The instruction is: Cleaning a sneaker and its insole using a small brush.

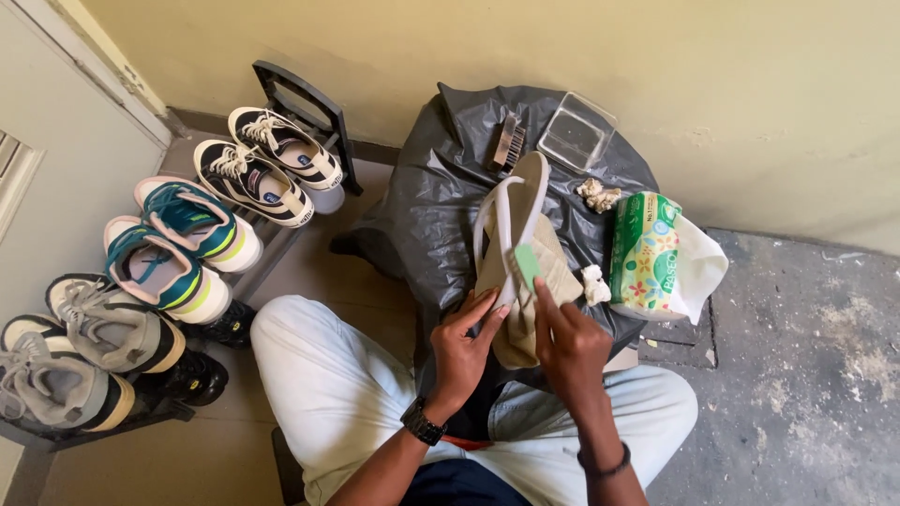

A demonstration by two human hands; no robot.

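A grey plastic bag (441,201), thin, crinkled and glossy, drapes a low stand beside the wall and carries everything in hand. At its near edge, over the person's lap, lies a beige flip-flop sandal (521,245) with pale straps, toe end pointing to the far edge. It looks light and bendy, a foam or rubber sole that would flex if gripped at one end; holding it mid-sole seems steadiest. The left hand (466,349) curls around the sole's near left side, fingers closed on it. The right hand (570,345) pinches a small green sponge block (527,265), soft-looking and squashy, against the sandal.

At the right edge sits a flowered tissue pack (647,251), soft and crushable. At the far edge are a clear rigid plastic box (575,133) and a stiff-bristled brush (509,142). Crumpled tissue wads (597,285) lie between.
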